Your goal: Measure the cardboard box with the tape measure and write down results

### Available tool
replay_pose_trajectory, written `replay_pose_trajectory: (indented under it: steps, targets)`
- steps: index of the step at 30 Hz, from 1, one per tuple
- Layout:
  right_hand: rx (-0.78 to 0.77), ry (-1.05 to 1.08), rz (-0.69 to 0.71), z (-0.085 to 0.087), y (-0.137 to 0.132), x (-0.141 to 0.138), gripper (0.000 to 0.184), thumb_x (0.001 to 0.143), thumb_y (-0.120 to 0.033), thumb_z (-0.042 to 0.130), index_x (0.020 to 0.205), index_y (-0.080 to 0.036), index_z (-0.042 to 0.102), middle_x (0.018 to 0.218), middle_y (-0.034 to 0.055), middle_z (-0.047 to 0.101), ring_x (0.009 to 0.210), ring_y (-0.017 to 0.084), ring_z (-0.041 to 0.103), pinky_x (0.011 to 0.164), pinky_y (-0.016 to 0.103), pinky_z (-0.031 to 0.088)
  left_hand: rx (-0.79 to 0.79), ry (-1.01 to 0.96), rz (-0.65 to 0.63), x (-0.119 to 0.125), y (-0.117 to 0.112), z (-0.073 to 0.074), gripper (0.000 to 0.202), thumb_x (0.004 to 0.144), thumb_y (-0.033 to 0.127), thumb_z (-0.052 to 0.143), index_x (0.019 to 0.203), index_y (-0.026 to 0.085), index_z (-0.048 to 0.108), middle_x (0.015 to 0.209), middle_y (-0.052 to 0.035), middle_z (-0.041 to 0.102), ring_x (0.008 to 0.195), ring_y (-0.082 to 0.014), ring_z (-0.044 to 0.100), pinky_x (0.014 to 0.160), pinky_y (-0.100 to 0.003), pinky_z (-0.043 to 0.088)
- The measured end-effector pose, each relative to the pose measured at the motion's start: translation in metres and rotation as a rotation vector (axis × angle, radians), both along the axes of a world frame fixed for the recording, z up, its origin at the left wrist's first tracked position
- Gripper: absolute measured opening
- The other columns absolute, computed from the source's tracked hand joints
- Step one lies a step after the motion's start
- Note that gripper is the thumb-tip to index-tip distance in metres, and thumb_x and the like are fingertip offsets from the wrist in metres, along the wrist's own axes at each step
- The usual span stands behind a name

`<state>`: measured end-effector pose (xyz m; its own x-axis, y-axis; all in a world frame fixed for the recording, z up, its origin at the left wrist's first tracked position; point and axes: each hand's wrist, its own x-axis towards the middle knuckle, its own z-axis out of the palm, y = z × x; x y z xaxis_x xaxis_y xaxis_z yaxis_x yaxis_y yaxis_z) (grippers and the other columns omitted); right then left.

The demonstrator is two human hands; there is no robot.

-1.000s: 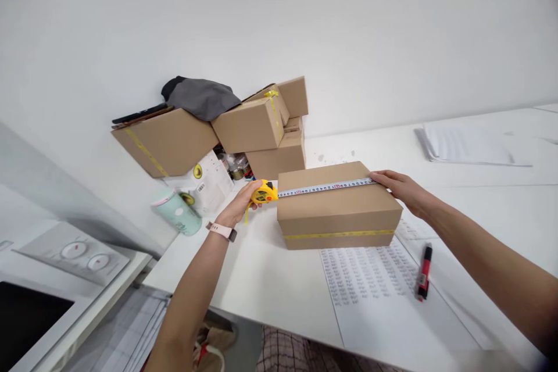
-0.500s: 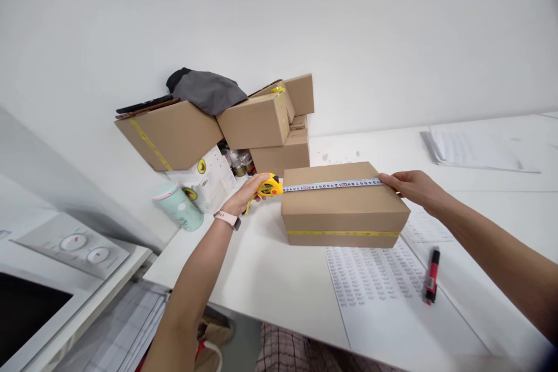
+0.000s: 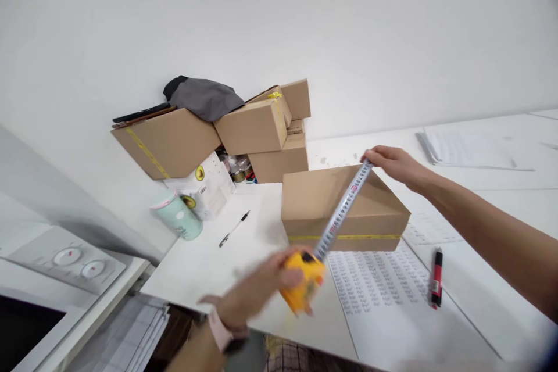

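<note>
My left hand [image 3: 265, 285], blurred by motion, is closed around the yellow case of a tape measure [image 3: 301, 289] low in front of the box. My right hand [image 3: 390, 164] pinches the free end of the pulled-out blade above the box's far edge. The blade slants from there down towards me, crossing over the closed cardboard box [image 3: 322, 195] with yellow tape along its front. Under the box's front right lies a printed sheet [image 3: 383, 290]. A red and black marker [image 3: 436, 279] rests on the paper at the right.
A black-and-clear pen [image 3: 234, 229] lies at left on the white table [image 3: 257, 232], near a mint green bottle [image 3: 178, 215]. Behind stand stacked cardboard boxes [image 3: 253, 128] topped by a grey cloth [image 3: 204, 100]. Papers [image 3: 471, 150] lie at back right; a microwave [image 3: 56, 279] stands left.
My left hand has swung the tape case from the box's left end towards me, uncovering the pen. My right hand has lifted the blade's end off the box and moved slightly back and left.
</note>
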<state>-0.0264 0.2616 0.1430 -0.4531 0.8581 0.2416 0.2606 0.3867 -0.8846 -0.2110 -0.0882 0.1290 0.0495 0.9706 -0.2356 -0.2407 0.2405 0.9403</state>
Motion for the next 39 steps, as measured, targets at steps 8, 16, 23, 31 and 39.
replay_pose_trajectory:
  steps: [8,16,23,31,39]
  targets:
    - [0.16,-0.353,0.22,0.007,0.009,-0.08,0.039,0.085,-0.056,0.064,0.064,-0.023,0.058,0.075,0.0084,0.065,0.076,0.025,0.057,0.076,0.037,0.043,0.081,-0.459,0.034,0.1,0.035,-0.052,0.06,0.066,0.044,0.087,0.112,0.019,0.057,0.09,-0.0074,0.069,0.069,-0.0217,0.071,0.064,-0.035,0.059]
    - [0.089,-0.358,0.319,-0.013,0.018,-0.069,0.057,0.081,-0.076,0.056,0.062,-0.022,0.058,0.066,0.0022,0.061,0.071,0.021,0.054,0.072,0.034,0.044,0.082,-0.481,0.07,0.111,0.039,-0.044,0.061,0.068,0.052,0.085,0.109,0.017,0.058,0.091,-0.0096,0.069,0.069,-0.0233,0.071,0.065,-0.037,0.059]
    - [0.086,-0.387,0.324,-0.008,0.014,-0.068,0.048,0.079,-0.067,0.066,0.06,-0.023,0.063,0.068,0.0049,0.065,0.074,0.024,0.058,0.074,0.037,0.043,0.048,-0.49,0.095,0.121,0.039,-0.038,0.066,0.066,0.06,0.083,0.11,0.017,0.058,0.093,-0.0075,0.067,0.063,-0.0218,0.072,0.059,-0.032,0.057]
    - [0.005,-0.267,0.293,0.004,0.004,-0.057,0.049,0.082,-0.071,0.063,0.086,-0.024,0.077,0.1,0.0105,0.077,0.097,0.032,0.066,0.085,0.04,0.049,0.07,-0.409,0.105,0.117,0.03,-0.03,0.061,0.067,0.057,0.083,0.106,0.017,0.061,0.099,-0.0099,0.067,0.066,-0.0225,0.072,0.059,-0.033,0.057]
    - [-0.074,0.06,-0.075,-0.039,-0.02,0.061,0.076,0.089,-0.083,0.041,0.133,-0.028,0.068,0.082,0.0073,0.069,0.08,0.026,0.063,0.085,0.042,0.052,0.183,0.144,0.657,0.05,-0.019,-0.055,0.086,0.068,0.051,0.09,0.139,0.028,0.048,0.108,-0.0093,0.066,0.097,-0.0271,0.067,0.078,-0.034,0.058]
